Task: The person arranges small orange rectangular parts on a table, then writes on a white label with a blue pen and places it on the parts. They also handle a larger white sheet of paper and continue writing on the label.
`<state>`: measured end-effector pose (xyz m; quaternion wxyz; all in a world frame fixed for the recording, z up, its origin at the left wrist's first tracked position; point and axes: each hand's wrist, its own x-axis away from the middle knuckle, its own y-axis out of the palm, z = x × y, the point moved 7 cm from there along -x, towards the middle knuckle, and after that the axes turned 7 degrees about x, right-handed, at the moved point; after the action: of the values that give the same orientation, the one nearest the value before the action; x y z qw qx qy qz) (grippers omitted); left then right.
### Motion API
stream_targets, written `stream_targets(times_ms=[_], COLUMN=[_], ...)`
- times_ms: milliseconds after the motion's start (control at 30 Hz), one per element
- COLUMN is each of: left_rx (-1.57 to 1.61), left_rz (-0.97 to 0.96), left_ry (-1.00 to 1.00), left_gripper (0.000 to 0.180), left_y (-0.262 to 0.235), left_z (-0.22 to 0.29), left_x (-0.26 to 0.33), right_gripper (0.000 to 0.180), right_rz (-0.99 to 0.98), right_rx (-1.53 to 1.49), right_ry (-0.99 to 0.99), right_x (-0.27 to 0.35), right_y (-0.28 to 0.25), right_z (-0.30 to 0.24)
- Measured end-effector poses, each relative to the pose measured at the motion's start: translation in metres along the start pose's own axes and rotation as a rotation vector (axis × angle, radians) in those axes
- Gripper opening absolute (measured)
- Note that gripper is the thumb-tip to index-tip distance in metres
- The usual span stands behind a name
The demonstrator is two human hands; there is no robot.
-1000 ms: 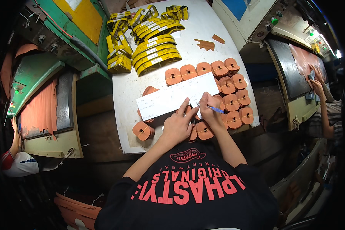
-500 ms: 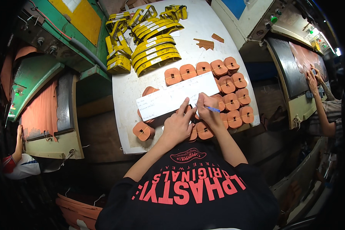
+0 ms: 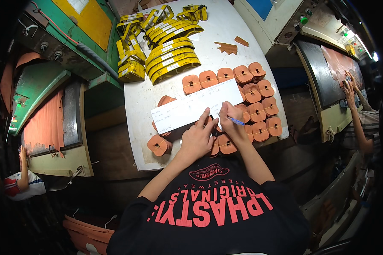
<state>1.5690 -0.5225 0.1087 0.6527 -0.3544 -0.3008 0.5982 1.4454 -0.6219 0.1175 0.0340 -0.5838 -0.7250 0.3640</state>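
Note:
A long white paper with handwriting lies slanted over several banded stacks of brown leather pieces. My left hand rests on its lower edge with the fingers stretched out, pressing it down. In my right hand a blue pen is gripped, its tip hidden by the hand at the paper's lower right. Rounded square leather stacks, each tied with a thin band, stand in rows to the right of and beyond the paper. One more leather stack sits alone at the near left.
Yellow cutting dies are piled at the table's far left. Two brown leather scraps lie on the white table. Green machinery stands left and a pale machine right; other people's hands work leather there.
My right hand and the pen shift very slightly at the same spot on the paper. My left hand stays put. The person at the left has moved an arm a little.

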Motion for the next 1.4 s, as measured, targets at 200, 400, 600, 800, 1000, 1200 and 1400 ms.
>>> stream_targets(times_ms=[200, 400, 600, 800, 1000, 1200, 1400], left_rx=[-0.003, 0.001, 0.004, 0.007, -0.002, -0.006, -0.003], left_rz=[-0.005, -0.005, 0.011, 0.002, 0.008, 0.010, -0.003], left_ry=[-0.004, -0.007, -0.005, -0.011, -0.002, -0.003, -0.008], left_gripper=[0.063, 0.062, 0.061, 0.062, 0.062, 0.063, 0.063], left_y=[0.000, -0.001, 0.001, 0.001, 0.001, 0.000, -0.001], left_z=[0.000, 0.001, -0.001, 0.000, -0.001, 0.000, 0.001], left_x=[0.000, 0.000, 0.000, 0.000, 0.000, 0.001, 0.000], right_gripper=[0.038, 0.040, 0.041, 0.041, 0.041, 0.042, 0.041], right_rz=[-0.028, 0.030, 0.035, 0.070, 0.100, 0.098, 0.194], right_rx=[-0.050, 0.002, -0.009, -0.013, 0.043, -0.010, -0.058], right_ry=[0.037, -0.002, 0.024, 0.018, 0.002, 0.045, 0.094], right_x=[-0.001, 0.000, 0.000, 0.002, 0.002, 0.002, 0.002], right_y=[-0.004, -0.002, -0.003, -0.001, -0.004, 0.000, -0.010], right_z=[-0.008, 0.000, -0.004, 0.004, -0.002, 0.010, 0.010])
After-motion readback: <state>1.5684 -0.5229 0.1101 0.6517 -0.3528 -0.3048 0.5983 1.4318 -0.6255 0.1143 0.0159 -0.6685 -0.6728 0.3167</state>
